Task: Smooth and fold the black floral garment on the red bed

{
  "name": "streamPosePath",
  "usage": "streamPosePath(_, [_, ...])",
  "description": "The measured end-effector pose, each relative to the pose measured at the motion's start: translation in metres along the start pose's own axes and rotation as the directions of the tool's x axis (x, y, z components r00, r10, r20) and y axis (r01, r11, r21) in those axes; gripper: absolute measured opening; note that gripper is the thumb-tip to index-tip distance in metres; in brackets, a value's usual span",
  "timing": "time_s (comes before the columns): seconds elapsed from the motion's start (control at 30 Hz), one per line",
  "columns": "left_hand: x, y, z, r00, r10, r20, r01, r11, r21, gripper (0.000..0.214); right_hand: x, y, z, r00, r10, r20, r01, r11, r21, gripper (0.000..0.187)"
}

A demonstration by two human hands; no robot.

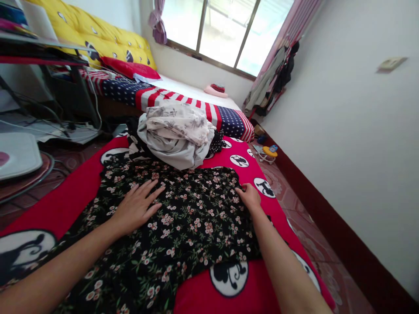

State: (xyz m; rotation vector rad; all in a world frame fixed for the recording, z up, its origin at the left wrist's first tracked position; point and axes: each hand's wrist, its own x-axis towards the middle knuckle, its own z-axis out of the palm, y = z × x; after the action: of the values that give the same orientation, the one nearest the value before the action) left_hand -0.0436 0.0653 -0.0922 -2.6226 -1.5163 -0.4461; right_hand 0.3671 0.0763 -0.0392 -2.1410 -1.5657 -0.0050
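Observation:
A black garment with a pink and white floral print (196, 218) lies spread over a red blanket (193, 296) patterned with white discs and black figures. My left hand (139, 205) rests flat on the garment with its fingers spread. At the garment's right edge, my right hand (250, 198) has its fingers curled and pinches the cloth. Just beyond the garment sits a heap of crumpled clothes (180, 135), pale grey and white on top with darker pieces beneath. The garment's near left part runs under my left forearm.
A bed with a stars-and-stripes cover (147, 97) stands under the window, with a red pillow (131, 67) on it. To the left are a desk (42, 59) and a white-topped stool (19, 155). Hanging clothes (273, 78) and a white wall (353, 144) bound the right side.

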Motion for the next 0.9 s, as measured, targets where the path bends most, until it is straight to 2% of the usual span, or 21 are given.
streamPosePath(0.07, [0.001,0.0,0.0,1.0,0.004,-0.004,-0.004,1.0,0.006,0.057,-0.017,-0.015,0.001,0.996,-0.08,0.045,0.08,0.997,0.0,0.02])
streamPosePath(0.13, [0.0,0.0,0.001,1.0,0.009,-0.008,-0.009,1.0,0.01,0.057,-0.044,-0.04,0.005,0.97,-0.229,0.087,0.229,0.973,0.016,0.018])
streamPosePath(0.17, [0.0,0.0,0.001,1.0,0.012,-0.009,-0.012,1.0,0.011,0.058,-0.059,-0.053,0.007,0.938,-0.326,0.12,0.325,0.945,0.031,0.015])
streamPosePath(0.23, [-0.001,0.0,0.001,1.0,0.012,-0.006,-0.012,1.0,0.012,0.058,-0.085,-0.073,0.008,0.813,-0.554,0.178,0.55,0.832,0.078,0.008])
streamPosePath(0.27, [-0.001,0.0,0.001,1.0,0.01,-0.004,-0.009,1.0,0.013,0.057,-0.094,-0.079,0.007,0.765,-0.62,0.175,0.609,0.784,0.116,0.006])
streamPosePath(0.3, [-0.001,0.001,0.001,1.0,0.007,-0.002,-0.007,1.0,0.013,0.057,-0.098,-0.082,0.006,0.75,-0.646,0.143,0.628,0.763,0.155,0.01])
streamPosePath(0.33, [-0.001,0.001,0.001,1.0,0.002,-0.002,-0.002,1.0,0.015,0.057,-0.099,-0.083,0.005,0.773,-0.628,0.088,0.605,0.772,0.192,0.013])
streamPosePath(0.4, [-0.001,0.001,0.001,1.0,-0.006,-0.003,0.006,1.0,0.016,0.056,-0.092,-0.079,0.003,0.871,-0.49,-0.02,0.48,0.843,0.242,0.013])
streamPosePath(0.47, [-0.001,0.001,0.002,1.0,-0.009,-0.005,0.009,1.0,0.015,0.056,-0.08,-0.075,0.003,0.945,-0.328,-0.006,0.319,0.915,0.248,0.036])
streamPosePath(0.5, [-0.001,0.001,0.002,1.0,-0.01,-0.008,0.01,1.0,0.013,0.056,-0.075,-0.075,0.004,0.958,-0.281,0.057,0.262,0.938,0.228,0.053])
streamPosePath(0.57, [-0.001,0.001,0.003,1.0,-0.011,-0.017,0.011,1.0,0.005,0.055,-0.072,-0.079,0.008,0.942,-0.256,0.217,0.227,0.962,0.151,0.078])
streamPosePath(0.63, [-0.001,0.001,0.004,1.0,-0.013,-0.025,0.013,1.0,-0.006,0.055,-0.073,-0.088,0.013,0.907,-0.273,0.32,0.263,0.962,0.073,0.086])
streamPosePath(0.7, [-0.001,0.001,0.004,1.0,-0.014,-0.027,0.014,1.0,-0.013,0.055,-0.073,-0.096,0.018,0.887,-0.292,0.358,0.292,0.955,0.056,0.077])
streamPosePath(0.77, [-0.001,0.001,0.003,1.0,-0.013,-0.019,0.013,1.0,-0.013,0.055,-0.063,-0.1,0.019,0.876,-0.29,0.386,0.266,0.957,0.117,0.054])
streamPosePath(0.83, [-0.001,0.001,0.002,1.0,-0.014,-0.006,0.014,1.0,-0.01,0.056,-0.039,-0.095,0.012,0.884,-0.255,0.393,0.197,0.964,0.181,0.035])
streamPosePath(0.9, [-0.001,0.002,0.0,1.0,-0.02,0.007,0.02,1.0,-0.013,0.055,-0.007,-0.082,-0.002,0.919,-0.188,0.348,0.122,0.972,0.201,0.03])
